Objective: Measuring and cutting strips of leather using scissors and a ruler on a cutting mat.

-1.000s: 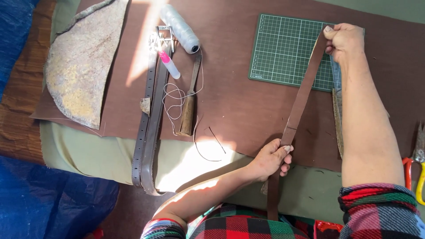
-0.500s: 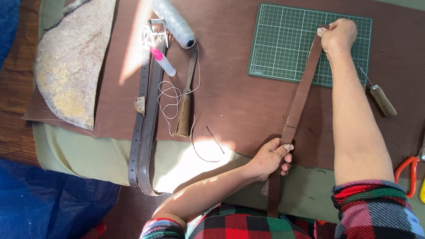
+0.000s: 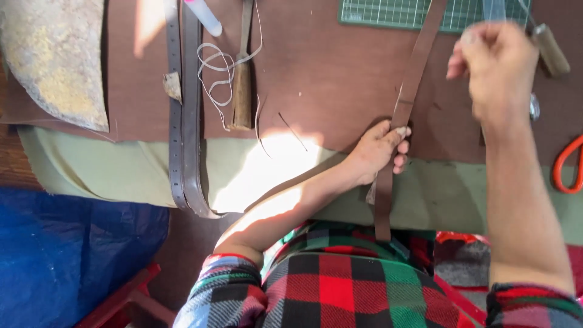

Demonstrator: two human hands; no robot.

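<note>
One leather strap point(image 3: 413, 79): left hand point(image 3: 379, 149) pinches it; right hand point(image 3: 495, 64) blurred above, grip unclear.

— What is the surface point(image 3: 91, 176) covered with?

— A pale green cloth is spread over it, and a large brown leather sheet point(image 3: 328, 79) is laid on top of that.

— What is seen lying on the sheet?

— A rough tan hide piece point(image 3: 54, 61) is placed at the left. Two dark belts point(image 3: 182, 121) are laid side by side, running off the near edge. A wooden-handled awl point(image 3: 242, 97) with loose white thread point(image 3: 212, 73) is set beside them. A green cutting mat point(image 3: 395, 12) is found at the far edge, and a brown strap point(image 3: 413, 85) is laid across it. Orange scissor handles point(image 3: 565, 164) are seen at the right.
</note>
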